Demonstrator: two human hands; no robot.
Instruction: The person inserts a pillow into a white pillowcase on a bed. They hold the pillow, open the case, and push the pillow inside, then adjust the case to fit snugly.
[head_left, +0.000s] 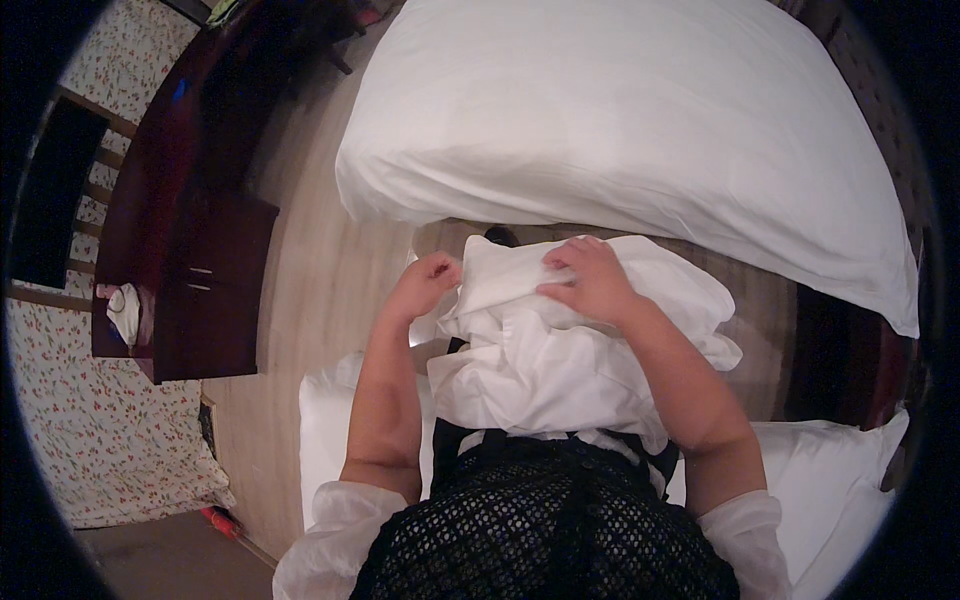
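A bundle of white bedding (510, 270) lies across my lap, its upper part flat with a squared corner like a pillow or folded linen. Loose, wrinkled white cloth (555, 367) spreads below it over my legs. My left hand (429, 286) is at the bundle's left edge with curled fingers; whether they pinch the fabric is unclear. Over the top of the bundle is my right hand (592, 279), thumb and fingers apart, touching the white fabric.
A bed with a white cover (600, 120) stands just ahead. White bedding (825, 480) lies beside and under me. Leftward, across wood-look floor (315, 195), is a dark red wooden cabinet (217, 292) with a white cloth item (124, 313) on top. Floral curtain fabric (90, 420) hangs behind it.
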